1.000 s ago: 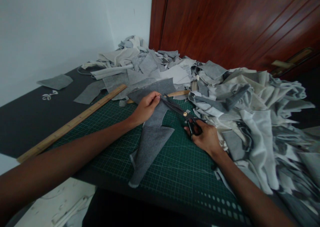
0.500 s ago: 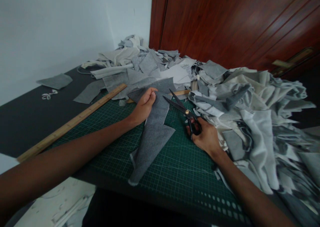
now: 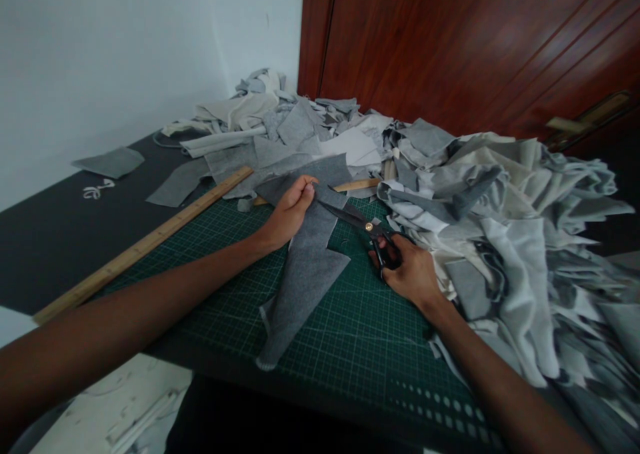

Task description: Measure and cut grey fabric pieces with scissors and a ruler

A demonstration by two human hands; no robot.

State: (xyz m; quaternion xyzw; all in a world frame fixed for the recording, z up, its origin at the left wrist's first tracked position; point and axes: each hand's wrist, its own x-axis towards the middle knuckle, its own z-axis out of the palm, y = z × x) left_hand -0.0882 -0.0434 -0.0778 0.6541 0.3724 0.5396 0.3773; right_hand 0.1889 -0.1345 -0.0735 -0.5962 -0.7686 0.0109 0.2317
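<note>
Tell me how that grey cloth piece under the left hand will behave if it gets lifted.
The grey cloth piece probably flops: it lies limp and its near end droops over the mat's edge. Likely light, being thin. It should not slide much on its own, since its surface looks fuzzy.

A green cutting mat [image 3: 360, 347] lies on a dark table [image 3: 45, 241], with a long wooden ruler [image 3: 145, 246] slanting across its left edge, a heap of grey and white fabric scraps [image 3: 500, 214] piled behind, before a brown wooden door [image 3: 450, 47]

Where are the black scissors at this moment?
The scissors are right of centre, over the green cutting mat, held in the right hand, with blades at the grey fabric piece.
</note>
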